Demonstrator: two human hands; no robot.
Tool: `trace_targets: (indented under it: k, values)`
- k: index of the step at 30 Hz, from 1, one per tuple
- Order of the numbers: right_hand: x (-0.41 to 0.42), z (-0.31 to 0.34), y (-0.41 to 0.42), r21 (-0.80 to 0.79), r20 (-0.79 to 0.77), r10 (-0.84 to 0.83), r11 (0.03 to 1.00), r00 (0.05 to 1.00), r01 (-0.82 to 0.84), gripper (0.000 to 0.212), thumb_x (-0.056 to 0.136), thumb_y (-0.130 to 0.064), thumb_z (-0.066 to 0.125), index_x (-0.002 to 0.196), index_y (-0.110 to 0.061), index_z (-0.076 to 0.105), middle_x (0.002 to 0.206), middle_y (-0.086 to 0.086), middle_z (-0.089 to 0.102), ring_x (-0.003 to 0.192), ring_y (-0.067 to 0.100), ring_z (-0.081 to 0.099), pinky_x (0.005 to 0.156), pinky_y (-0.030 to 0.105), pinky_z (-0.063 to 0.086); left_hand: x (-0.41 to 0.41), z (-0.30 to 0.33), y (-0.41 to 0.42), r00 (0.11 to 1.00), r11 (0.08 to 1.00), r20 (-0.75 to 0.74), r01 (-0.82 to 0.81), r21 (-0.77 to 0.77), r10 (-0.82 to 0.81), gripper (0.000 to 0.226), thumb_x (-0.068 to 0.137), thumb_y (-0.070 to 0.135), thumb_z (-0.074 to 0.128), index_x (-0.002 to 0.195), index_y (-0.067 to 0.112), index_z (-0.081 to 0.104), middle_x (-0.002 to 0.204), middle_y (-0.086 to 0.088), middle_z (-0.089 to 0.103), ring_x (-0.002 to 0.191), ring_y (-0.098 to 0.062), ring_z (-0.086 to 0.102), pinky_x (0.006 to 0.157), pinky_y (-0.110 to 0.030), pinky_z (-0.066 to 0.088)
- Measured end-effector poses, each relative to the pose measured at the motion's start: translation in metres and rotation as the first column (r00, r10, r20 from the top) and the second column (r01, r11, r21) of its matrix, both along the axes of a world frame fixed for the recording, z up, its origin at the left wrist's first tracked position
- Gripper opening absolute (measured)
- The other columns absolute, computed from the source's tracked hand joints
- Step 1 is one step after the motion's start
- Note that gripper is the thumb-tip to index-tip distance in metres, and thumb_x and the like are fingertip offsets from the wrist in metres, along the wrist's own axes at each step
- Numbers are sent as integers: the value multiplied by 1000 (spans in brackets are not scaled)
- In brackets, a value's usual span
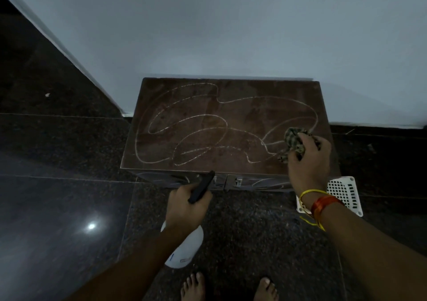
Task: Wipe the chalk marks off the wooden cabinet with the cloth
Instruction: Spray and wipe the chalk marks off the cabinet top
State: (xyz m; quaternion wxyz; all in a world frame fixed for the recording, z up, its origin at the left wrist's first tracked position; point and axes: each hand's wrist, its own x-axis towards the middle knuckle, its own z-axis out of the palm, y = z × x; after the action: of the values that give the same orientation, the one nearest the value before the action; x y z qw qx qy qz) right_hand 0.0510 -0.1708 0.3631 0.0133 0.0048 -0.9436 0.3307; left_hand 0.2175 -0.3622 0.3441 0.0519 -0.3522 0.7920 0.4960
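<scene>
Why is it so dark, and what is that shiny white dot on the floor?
In the head view the room is dimly lit, so the cabinet and chalk marks look dull; the dot is a light's glare on the polished floor; the wide lens bends the edges.

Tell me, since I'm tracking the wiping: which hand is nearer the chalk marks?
Right. The right hand presses the cloth onto the chalk marks; the left hand holds a spray bottle before the cabinet.
</scene>
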Motion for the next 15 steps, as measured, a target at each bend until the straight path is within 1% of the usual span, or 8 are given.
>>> trace_targets:
  k: [1,3,5,7,8,10,13,15]
  values:
    - [-1,1,7,-1,8,-11,1000,1000,11,44,88,-6,57,131,-9,51,138,17,33,118,36,45,100,39,41,-8,2,8,1000,1000,-15,-9,17,9,36,89,14,66,56,6,53,48,-6,45,45,-21,38,50,-29,32]
    - [-5,4,18,-2,7,-35,999,999,35,43,89,-7,57,131,-9,51,139,16,32,117,36,46,98,38,41,-25,9,21,999,998,-38,-34,46,36,33,90,16,65,64,-5,59,52,-13,48,48,-25,42,52,-32,36]
    - [-10,6,27,-5,-1,-44,999,999,44,43,89,-7,57,131,-9,51,139,16,32,117,36,46,98,39,42,-41,14,31,996,996,-69,-61,62,65,35,89,17,65,73,-14,61,56,-24,51,50,-27,45,52,-40,42]
    - [-16,8,33,-7,-2,-48,999,999,48,42,89,-7,57,131,-9,52,139,17,32,117,37,47,98,39,42,-56,20,39,991,995,-109,-76,62,82,38,88,21,64,76,-15,62,63,-35,55,52,-31,46,53,-50,48]
    - [-19,9,36,-6,0,-52,999,999,52,43,88,-8,58,131,-10,52,140,17,32,116,38,47,98,40,42,-63,24,41,988,995,-129,-80,55,87,42,85,27,64,75,-14,62,66,-37,57,51,-36,47,54,-53,50]
    - [-25,12,39,-4,-1,-58,998,998,58,43,88,-9,58,131,-12,52,140,16,32,116,38,48,96,42,44,-73,30,45,983,995,-152,-96,37,101,43,81,33,61,72,-10,61,61,-31,56,55,-46,54,56,-53,52]
    - [-32,17,39,-17,9,-56,998,998,56,43,88,-11,58,131,-14,51,141,14,31,115,36,48,94,42,45,-81,36,45,978,991,-159,-133,15,134,35,88,22,63,68,-7,59,54,-17,51,51,-35,51,55,-50,52]
    - [-35,20,37,-46,6,-33,998,999,33,42,88,-9,58,130,-11,52,140,15,32,117,35,47,97,39,43,-83,38,42,975,986,-152,-165,10,164,33,89,19,63,61,2,56,51,-11,47,50,-27,47,51,-42,45]
